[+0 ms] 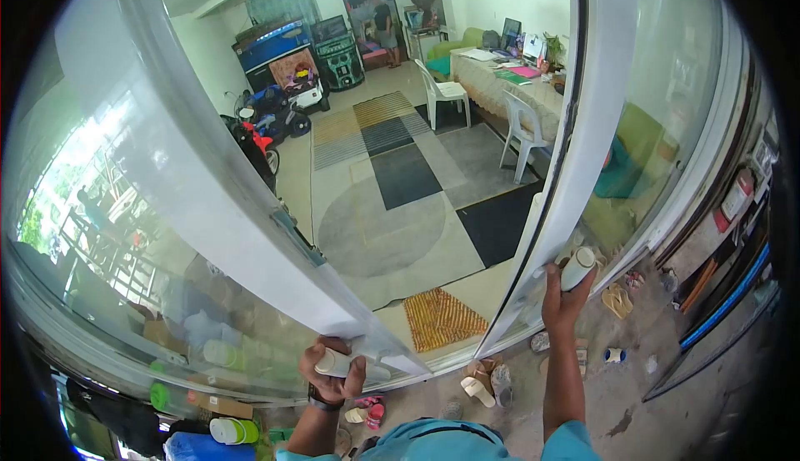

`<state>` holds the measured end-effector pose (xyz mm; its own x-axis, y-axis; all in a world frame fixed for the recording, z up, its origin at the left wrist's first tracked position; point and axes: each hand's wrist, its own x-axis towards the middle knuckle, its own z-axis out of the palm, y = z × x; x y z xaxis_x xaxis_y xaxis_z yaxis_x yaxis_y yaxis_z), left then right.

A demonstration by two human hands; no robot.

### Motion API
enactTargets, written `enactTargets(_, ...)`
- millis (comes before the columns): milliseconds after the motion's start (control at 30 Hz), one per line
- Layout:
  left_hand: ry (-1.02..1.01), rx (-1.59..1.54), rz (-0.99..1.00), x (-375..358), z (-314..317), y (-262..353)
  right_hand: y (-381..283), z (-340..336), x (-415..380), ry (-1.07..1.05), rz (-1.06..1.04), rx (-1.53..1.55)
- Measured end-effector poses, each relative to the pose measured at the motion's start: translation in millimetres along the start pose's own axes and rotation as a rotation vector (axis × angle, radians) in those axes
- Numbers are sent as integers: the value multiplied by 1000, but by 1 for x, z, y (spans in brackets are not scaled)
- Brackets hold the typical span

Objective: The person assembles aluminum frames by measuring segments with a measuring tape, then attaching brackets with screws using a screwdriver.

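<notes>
My left hand (pixel 335 378), with a dark band at the wrist, is closed around a thick white door handle (pixel 332 363) low on the left glass door panel (pixel 250 228). On the other side, my right hand (pixel 568 299) grips a matching white door handle (pixel 578 268) by the right glass door panel (pixel 602 128). Both panels have white frames. They stand apart, and a wide gap between them opens onto a room.
A patterned rug (pixel 379 236) and a striped doormat (pixel 443 319) lie inside. White chairs (pixel 523 128) flank a cluttered table (pixel 483 65). Toy vehicles (pixel 275 115) stand left; a person (pixel 385 28) is at the back. Sandals (pixel 479 388) lie near my feet.
</notes>
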<state>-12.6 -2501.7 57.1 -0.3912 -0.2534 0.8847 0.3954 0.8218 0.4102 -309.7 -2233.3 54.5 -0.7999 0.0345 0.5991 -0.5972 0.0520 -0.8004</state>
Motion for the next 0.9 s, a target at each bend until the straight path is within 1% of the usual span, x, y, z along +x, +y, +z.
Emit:
enactTargets(233,-16,4,17,-1,-6,-5,7,-2,-3,-7,7,19)
enactTargets(433,-32,1,18,-1,-7,-5,18,-1,-6,17,-58,-39)
enactTargets(567,-47,15,-4,-5,-11,-6,19,-3,-6,-8,-36,-26)
enactTargets(767,-45,23,0,-1,-10,-2,18,-3,-5,-10,-67,-70)
enactTargets(900,-9,-22,-10,0,-8,1,18,-2,-4,-6,-89,-56)
